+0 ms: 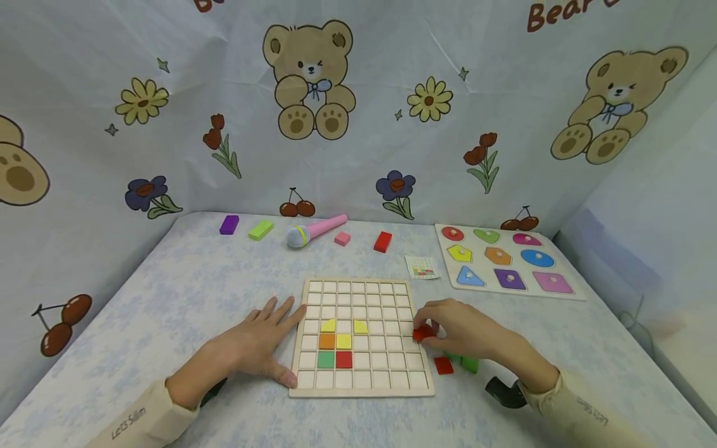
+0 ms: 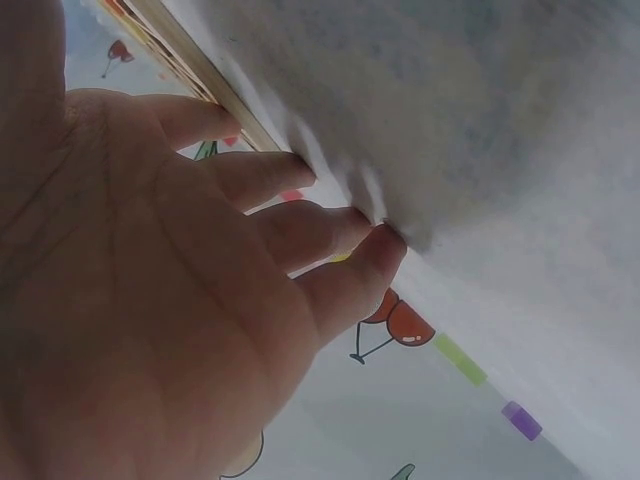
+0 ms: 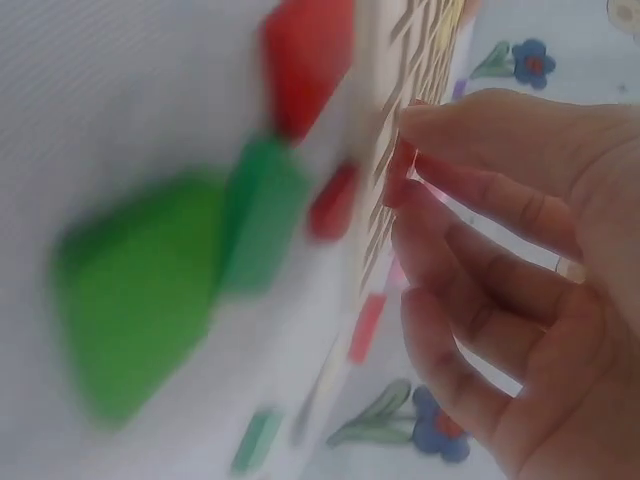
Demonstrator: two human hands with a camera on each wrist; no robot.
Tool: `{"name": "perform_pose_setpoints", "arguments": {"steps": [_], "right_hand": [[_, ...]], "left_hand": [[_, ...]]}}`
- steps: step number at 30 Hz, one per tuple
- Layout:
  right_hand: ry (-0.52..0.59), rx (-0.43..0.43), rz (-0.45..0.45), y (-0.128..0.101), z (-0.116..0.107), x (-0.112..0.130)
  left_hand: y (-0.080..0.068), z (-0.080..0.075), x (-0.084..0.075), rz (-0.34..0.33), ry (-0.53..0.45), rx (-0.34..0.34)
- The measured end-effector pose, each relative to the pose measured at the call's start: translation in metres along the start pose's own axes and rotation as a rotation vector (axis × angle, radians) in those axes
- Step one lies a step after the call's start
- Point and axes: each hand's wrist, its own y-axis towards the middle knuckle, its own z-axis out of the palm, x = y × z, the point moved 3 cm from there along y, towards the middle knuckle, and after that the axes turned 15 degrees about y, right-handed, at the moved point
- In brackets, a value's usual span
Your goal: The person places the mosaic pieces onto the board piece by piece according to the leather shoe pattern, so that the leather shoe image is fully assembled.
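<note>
A wooden grid board [image 1: 361,393] lies on the table between the hands. Seated in its left-hand cells are a red tile [image 1: 344,359], a green tile [image 1: 325,359], an orange tile [image 1: 327,341] and several yellow pieces [image 1: 343,341]. My left hand [image 1: 260,342] lies flat with fingers spread, its thumb and index fingertip right at the board's left edge. At the right edge, my right hand [image 1: 462,326] pinches a small red block [image 3: 402,168] between thumb and fingers. Beside that hand on the table are another red block [image 1: 444,365] and green blocks [image 1: 469,364], partly hidden by it.
Behind the board lie a pink toy microphone [image 1: 319,231], a purple block [image 1: 229,224], a lime block [image 1: 260,230], a pink block [image 1: 342,238] and a red block [image 1: 383,241]. A small pattern card [image 1: 421,267] sits near a shape puzzle board [image 1: 518,291] at the back right.
</note>
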Motion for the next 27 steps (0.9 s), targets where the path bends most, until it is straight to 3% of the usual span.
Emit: {"name": "perform_pose_setpoints", "arguments": {"steps": [6, 16, 20, 27], "right_hand": [[0.020, 0.046, -0.086, 0.017, 0.015, 0.024], [-0.063, 0.126, -0.230, 0.039, 0.041, 0.062], [-0.094, 0.155, -0.255, 0.043, 0.050, 0.072], [-0.104, 0.129, -0.248, 0.036, 0.052, 0.075]], "left_hand": [[0.000, 0.000, 0.001, -0.001, 0.004, -0.006], [0.000, -0.001, 0.001, 0.006, 0.003, -0.005], [-0.001, -0.001, 0.002, 0.003, 0.002, -0.002], [-0.001, -0.001, 0.002, 0.008, 0.008, -0.010]]}}
